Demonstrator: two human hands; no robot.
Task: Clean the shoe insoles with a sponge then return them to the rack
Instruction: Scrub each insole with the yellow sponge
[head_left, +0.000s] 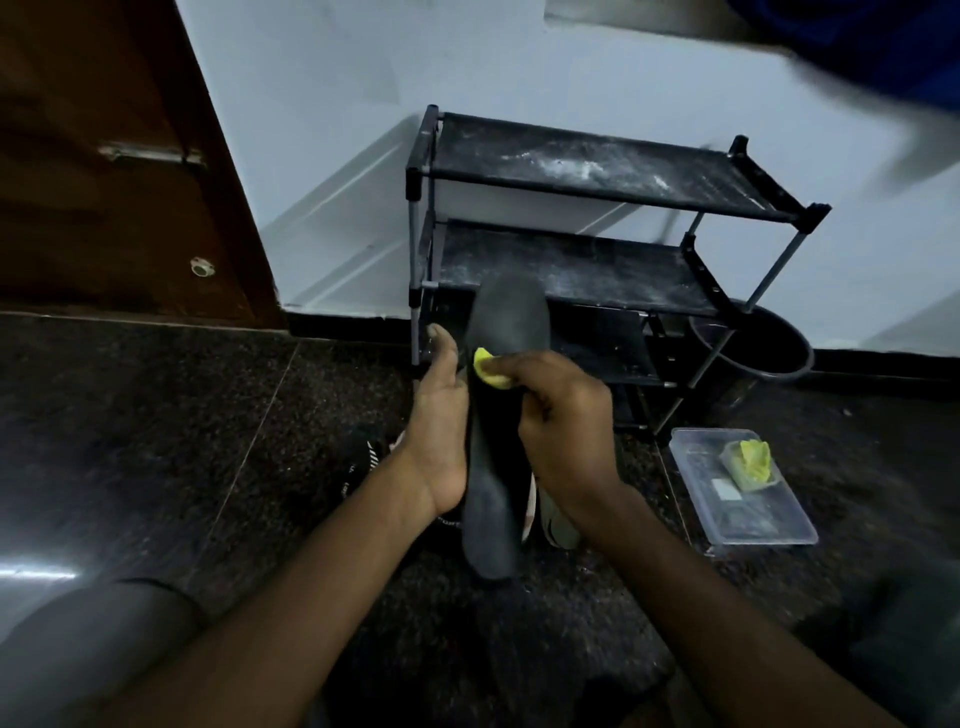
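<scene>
A long dark grey insole (506, 322) stands nearly upright in front of me, toe end up. My left hand (439, 415) holds it along its left edge, fingers behind it. My right hand (561, 415) grips a small yellow sponge (488, 370) and presses it against the insole's middle. The black shoe rack (597, 171) stands just beyond, against the white wall, its two upper shelves dusty and bare.
Shoes (550, 514) lie on the dark floor under my hands, a black one (363, 462) to the left. A clear plastic box (743, 488) holding another yellow sponge sits at the right. A dark bucket (753, 343) stands beside the rack. A wooden door (104, 156) is at left.
</scene>
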